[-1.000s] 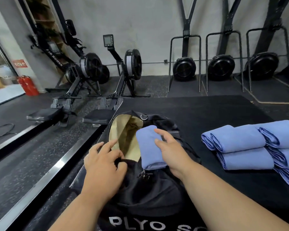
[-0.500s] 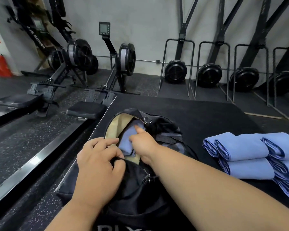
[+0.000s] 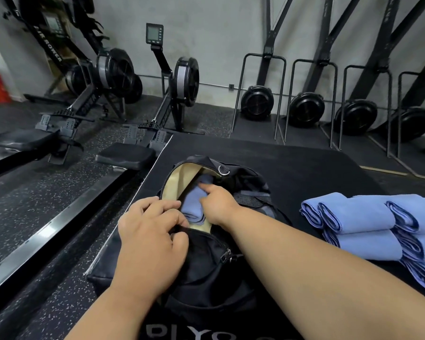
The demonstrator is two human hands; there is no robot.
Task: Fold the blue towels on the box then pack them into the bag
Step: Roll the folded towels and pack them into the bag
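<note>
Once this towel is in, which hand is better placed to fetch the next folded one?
Right. The right hand is on the pile's side, by the folded blue towels; the left hand grips the black bag's zipper edge.

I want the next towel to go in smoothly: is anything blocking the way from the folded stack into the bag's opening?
Nothing visible blocks it. The left hand holds the bag open, the right hand presses a towel inside, and bare black surface separates the folded stack from the bag.

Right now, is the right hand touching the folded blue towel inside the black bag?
Touching. The head view shows the right hand pressing its fingers onto the folded blue towel in the black bag, with no gap.
</note>
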